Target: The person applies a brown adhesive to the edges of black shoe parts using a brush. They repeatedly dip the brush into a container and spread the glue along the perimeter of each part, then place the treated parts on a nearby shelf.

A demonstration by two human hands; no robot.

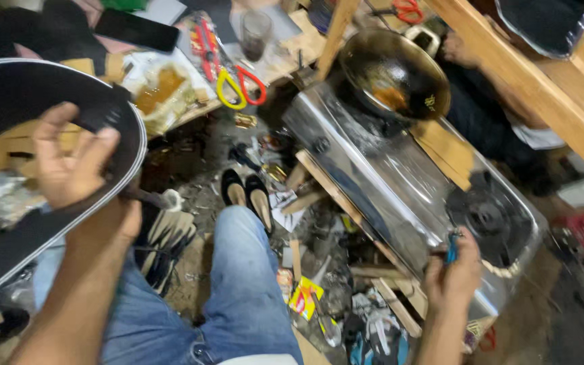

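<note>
Left hand (pixel 69 162) fingers (pixel 49 135) curled over rim of black curved board (pixel 15 94), held at left above lap. Right hand (pixel 453 274) fingers closed on small blue tool (pixel 452 247), beside steel gas stove (pixel 400 182). Dark wok (pixel 393 74) seated on far burner. Scissors (pixel 238 84) laid on tabletop (pixel 292 51).

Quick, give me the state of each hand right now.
Left hand: closed, fingers gripping the black oval board.
Right hand: closed on a small blue tool.

Left hand (pixel 69 162) grips a black board (pixel 8 101); right hand (pixel 453 274) pinches a blue tool (pixel 451 247).
</note>
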